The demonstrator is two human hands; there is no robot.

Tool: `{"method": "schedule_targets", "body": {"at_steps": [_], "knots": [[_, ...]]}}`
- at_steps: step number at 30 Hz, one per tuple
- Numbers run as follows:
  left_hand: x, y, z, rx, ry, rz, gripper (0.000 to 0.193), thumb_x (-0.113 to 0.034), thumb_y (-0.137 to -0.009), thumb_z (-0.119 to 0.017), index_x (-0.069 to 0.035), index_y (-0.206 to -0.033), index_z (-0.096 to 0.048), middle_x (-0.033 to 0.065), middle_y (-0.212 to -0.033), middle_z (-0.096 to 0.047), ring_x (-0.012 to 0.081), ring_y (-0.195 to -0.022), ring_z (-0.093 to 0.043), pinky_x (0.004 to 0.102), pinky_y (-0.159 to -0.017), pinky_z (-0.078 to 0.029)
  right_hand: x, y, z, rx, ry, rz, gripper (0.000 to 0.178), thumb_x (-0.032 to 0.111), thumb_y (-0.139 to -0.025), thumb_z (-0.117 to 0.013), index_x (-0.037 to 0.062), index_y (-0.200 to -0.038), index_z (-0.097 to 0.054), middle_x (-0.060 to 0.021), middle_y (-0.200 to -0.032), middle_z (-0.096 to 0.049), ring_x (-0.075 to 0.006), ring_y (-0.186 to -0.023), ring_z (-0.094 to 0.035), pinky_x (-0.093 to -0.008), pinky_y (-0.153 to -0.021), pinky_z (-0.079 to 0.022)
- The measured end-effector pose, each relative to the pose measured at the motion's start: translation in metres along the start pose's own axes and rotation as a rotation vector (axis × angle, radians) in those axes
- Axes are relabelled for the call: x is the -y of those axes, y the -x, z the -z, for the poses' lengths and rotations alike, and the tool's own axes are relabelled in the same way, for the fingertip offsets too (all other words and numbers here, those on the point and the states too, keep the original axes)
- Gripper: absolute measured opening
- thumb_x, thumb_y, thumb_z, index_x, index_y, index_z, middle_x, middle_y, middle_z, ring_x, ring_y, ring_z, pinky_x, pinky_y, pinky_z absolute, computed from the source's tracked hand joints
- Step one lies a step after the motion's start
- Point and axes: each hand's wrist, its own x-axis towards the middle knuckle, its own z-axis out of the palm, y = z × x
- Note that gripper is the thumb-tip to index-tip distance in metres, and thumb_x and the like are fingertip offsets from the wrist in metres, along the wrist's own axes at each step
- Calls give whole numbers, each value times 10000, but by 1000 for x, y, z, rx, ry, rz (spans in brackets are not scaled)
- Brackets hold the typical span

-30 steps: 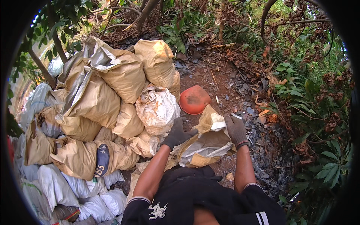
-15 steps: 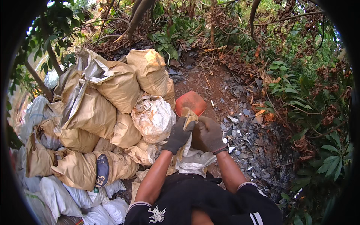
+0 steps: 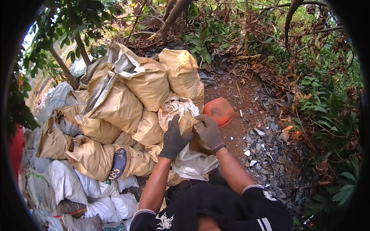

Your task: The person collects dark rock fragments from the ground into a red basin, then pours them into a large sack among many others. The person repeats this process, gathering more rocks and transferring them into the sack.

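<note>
Both my hands wear dark grey work gloves and meet at the mouth of a tan sack with a white lining [image 3: 194, 163] just in front of my body. My left hand [image 3: 174, 140] is open on the left side of the mouth, fingers pointing up and thumb apart. Closed on the sack's brown upper edge, my right hand [image 3: 208, 133] hides part of the fold with its fingers. Right behind the hands sits a stained white sack [image 3: 175, 107]. An orange-red scoop-like container [image 3: 219, 111], dusty inside, lies on the soil beyond my right hand.
Filled tan sacks [image 3: 115, 109] are piled to the left, with white sacks [image 3: 67, 181] lower down. Dark flat shards and white bits [image 3: 266, 154] cover the ground at right. Leafy plants [image 3: 327, 115] and branches [image 3: 175, 15] border the spot. Something red [image 3: 16, 154] shows at the left rim.
The view has swung left, so the surroundings sit farther right. My hands have shifted left, away from the red container. My left fingers have gone from gripping the sack edge to stretched out.
</note>
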Motion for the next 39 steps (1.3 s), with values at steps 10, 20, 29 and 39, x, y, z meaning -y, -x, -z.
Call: {"method": "schedule_targets", "body": {"at_steps": [10, 20, 29, 39], "knots": [[-8, 17, 21, 296, -125, 186, 450, -339, -876, -705, 5, -1106, -529, 297, -849, -691, 476, -834, -687, 554, -749, -529, 51, -67, -47, -48, 645, 197, 260, 315, -910, -663, 59, -945, -642, -194, -786, -702, -394, -744, -706, -487, -662, -539], [-45, 15, 3, 337, -85, 207, 404, -322, -1025, -501, 82, -1040, -495, 347, -789, -659, 491, -767, -676, 560, -694, -533, -9, -102, -30, 182, 704, 312, 262, 325, -951, -582, 77, -1025, -622, -228, -791, -702, -442, -780, -691, -535, -719, -530], [-37, -9, 9, 355, -197, 173, 421, -329, -928, -618, 45, -1082, -501, 280, -804, -692, 457, -780, -702, 519, -713, -558, -29, -123, -20, -40, 732, 24, 308, 371, -934, -586, 74, -999, -636, -245, -868, -711, -448, -867, -696, -547, -790, -528], [56, 14, 17, -53, 248, 323, 243, -161, -924, -636, 39, -1061, -637, 263, -962, -699, 415, -921, -683, 460, -833, -512, 55, -95, 45, -28, 901, -155, 470, 454, -920, -625, 3, -1053, -640, -262, -1021, -704, -421, -1004, -681, -512, -859, -530]]}}
